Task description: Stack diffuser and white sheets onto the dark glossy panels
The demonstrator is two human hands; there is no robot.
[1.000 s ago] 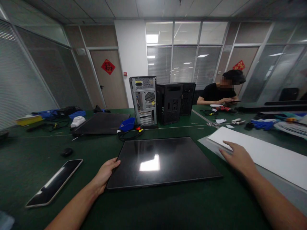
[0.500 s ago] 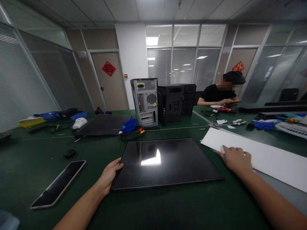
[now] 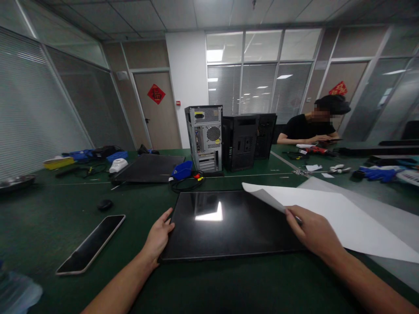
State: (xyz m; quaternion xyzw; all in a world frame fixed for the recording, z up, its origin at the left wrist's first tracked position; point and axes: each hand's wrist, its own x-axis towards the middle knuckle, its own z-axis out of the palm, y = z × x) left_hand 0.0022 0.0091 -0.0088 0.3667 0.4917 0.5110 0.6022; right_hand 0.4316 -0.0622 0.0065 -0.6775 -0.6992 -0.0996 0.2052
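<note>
A flat black screen panel (image 3: 235, 237) with a bright reflection lies in front of me on the green table. At its left edge is my left hand (image 3: 159, 235), thumb against the rim and some fingers partly hidden behind it. My right hand (image 3: 310, 226) pinches the near edge of a large white sheet (image 3: 337, 209). The sheet's left corner is curled up and hangs over the panel's right part, hiding its far right corner. Under the white sheet, a greyish translucent sheet (image 3: 399, 266) shows at the right.
A phone (image 3: 93, 244) and a round black object (image 3: 105, 205) lie at the left. Computer towers (image 3: 209, 139) stand beyond the panel, near a blue piece (image 3: 182, 170) with cables. Another dark panel (image 3: 150, 168) lies behind. A person (image 3: 304, 126) sits across the table.
My right hand has moved left, pulling the white sheet's edge up and over the panel's right side. The view has turned slightly left. My left hand stays at the panel's left edge.
</note>
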